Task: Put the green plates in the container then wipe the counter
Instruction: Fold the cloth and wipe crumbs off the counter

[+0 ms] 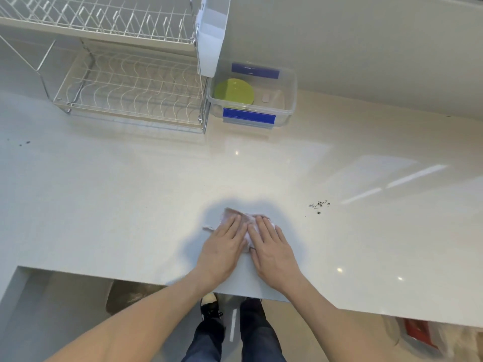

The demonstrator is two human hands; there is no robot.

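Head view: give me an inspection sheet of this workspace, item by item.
Surface: glossy white counter; dark crumbs right of the hands, a few specks far left.
Job's things: green round plates lie inside the clear plastic container with blue clips; pale pink cloth lies on the counter.
Clutter: empty white wire dish rack; small pale piece in the container.
Grippers: left hand and right hand press flat on the cloth.
Cables: nothing seen.
Surroundings: plain wall behind; floor and the person's shoes below.

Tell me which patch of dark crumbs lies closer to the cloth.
The crumbs right of the right hand, just beyond the cloth. The other specks lie far left, before the dish rack.
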